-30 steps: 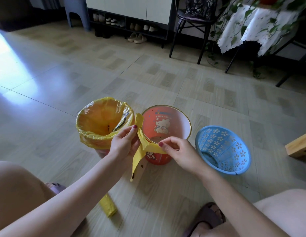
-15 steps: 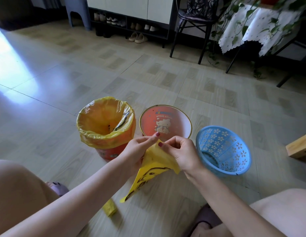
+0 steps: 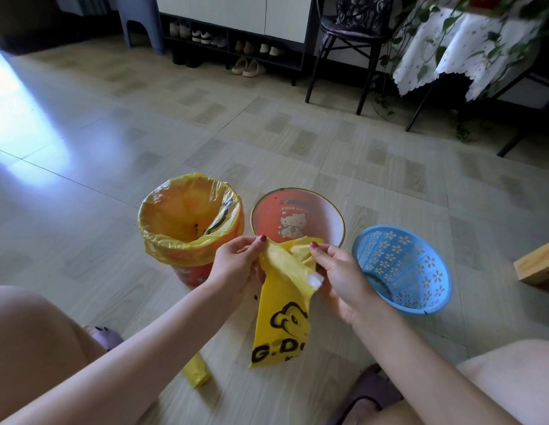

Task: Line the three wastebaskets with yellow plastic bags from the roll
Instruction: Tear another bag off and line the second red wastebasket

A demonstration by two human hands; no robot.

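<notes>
Yellow bag (image 3: 284, 314), unfolded in part: top edge pinched by left hand (image 3: 236, 265) and right hand (image 3: 337, 274), fingers curled tight on plastic.

The yellow bag (image 3: 282, 320) held up between the two hands carries black print: below a cartoon animal head drawn in black outline stand the bold letters "G.D", after which the line is cut off by the bag's edge. A further letter sits beneath, too little of it showing to read.

The middle wastebasket (image 3: 297, 216), orange-red inside, has a short line of small lettering above a cartoon cat with glasses; the letters are too blurred to make out.

The lined wastebasket (image 3: 190, 219) shows black marks through its yellow liner, crumpled and unreadable.
</notes>
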